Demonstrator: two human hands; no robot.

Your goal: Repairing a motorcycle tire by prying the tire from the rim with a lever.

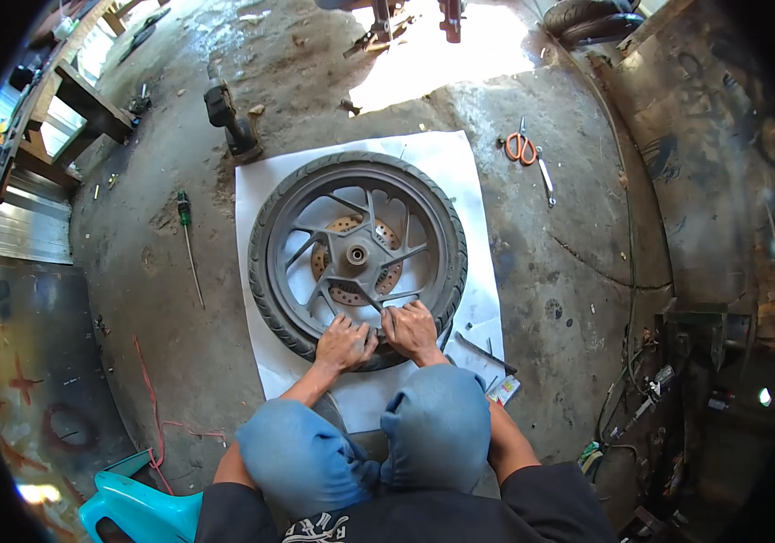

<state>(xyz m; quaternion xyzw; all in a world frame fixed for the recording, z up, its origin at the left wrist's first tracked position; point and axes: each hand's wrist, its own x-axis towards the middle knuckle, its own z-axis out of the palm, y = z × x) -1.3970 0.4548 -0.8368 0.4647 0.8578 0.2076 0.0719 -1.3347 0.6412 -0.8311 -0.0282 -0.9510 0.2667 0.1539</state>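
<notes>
Clamping side by side on the near edge of the tyre (259, 262), L hand (346, 344) & R hand (411, 331) have fingers curled, wheel (357, 256) flat on the white sheet (485, 312), & prob. risk now's a slip: if the sheet skids under a hard push, knuckles could scrape the metal rim (277, 262).

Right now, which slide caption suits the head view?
Curled left hand and right hand on the near side of a wheel atop white sheeting.
</notes>
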